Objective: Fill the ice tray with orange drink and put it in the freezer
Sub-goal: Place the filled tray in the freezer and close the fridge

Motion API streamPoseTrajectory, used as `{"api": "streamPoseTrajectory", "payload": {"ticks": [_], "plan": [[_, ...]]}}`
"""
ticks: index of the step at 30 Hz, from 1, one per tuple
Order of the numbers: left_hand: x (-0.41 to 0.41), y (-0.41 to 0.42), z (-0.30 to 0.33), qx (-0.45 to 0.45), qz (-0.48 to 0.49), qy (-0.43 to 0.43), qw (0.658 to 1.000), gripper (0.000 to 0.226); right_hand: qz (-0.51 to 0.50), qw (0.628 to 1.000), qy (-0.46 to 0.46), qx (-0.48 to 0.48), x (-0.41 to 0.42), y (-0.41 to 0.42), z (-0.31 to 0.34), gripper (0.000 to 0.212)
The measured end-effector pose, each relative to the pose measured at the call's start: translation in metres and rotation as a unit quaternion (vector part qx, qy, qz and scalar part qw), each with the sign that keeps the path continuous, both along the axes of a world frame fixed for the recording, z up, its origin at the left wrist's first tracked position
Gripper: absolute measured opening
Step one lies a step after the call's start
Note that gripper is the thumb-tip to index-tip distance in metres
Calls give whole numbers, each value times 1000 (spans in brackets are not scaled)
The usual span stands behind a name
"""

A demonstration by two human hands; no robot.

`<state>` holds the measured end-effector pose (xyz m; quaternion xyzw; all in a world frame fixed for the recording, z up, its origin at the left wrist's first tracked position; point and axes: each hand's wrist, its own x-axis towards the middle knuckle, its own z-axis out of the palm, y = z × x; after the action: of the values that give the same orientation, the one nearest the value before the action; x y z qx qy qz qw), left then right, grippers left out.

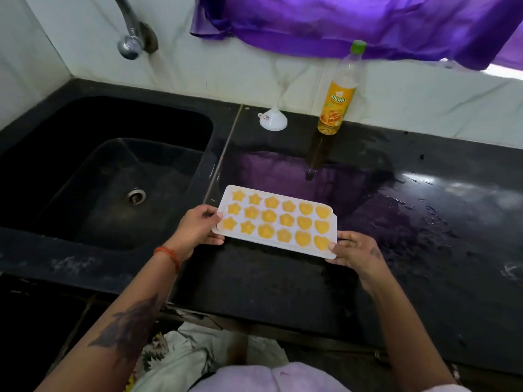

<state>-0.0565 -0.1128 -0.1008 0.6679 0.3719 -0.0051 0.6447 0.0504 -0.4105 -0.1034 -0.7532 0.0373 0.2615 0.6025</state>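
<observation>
- Head view: ice tray (276, 222) filled orange, long axis running left-right.
- left hand (195, 229) and right hand (352, 251) each pinch 1 short end, equally near, so probably a level lift.

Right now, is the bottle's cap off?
No, the green cap sits on top of the bottle, which stands upright at the back of the counter.

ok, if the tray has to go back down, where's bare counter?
Free: the black counter right of the ice tray, wet in patches, and the strip between tray and bottle. The near edge below the tray is also bare. Crowded: back wall, where funnel and bottle stand. The sink borders the left hand; the right hand holds the tray's other end.
</observation>
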Motion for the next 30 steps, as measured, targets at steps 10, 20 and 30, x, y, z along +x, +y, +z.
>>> {"api": "streamPoseTrajectory", "payload": {"ticks": [10,20,30], "plan": [[-38,-17,22,5,102,-20,995,18,84,995,-30,41,11,14,12,22],[-164,-62,39,20,313,-63,947,17,286,955,-36,69,-17,58,33,21],[-333,-110,40,35,520,-73,851,14,490,867,-32,84,-130,131,41,23]]}}
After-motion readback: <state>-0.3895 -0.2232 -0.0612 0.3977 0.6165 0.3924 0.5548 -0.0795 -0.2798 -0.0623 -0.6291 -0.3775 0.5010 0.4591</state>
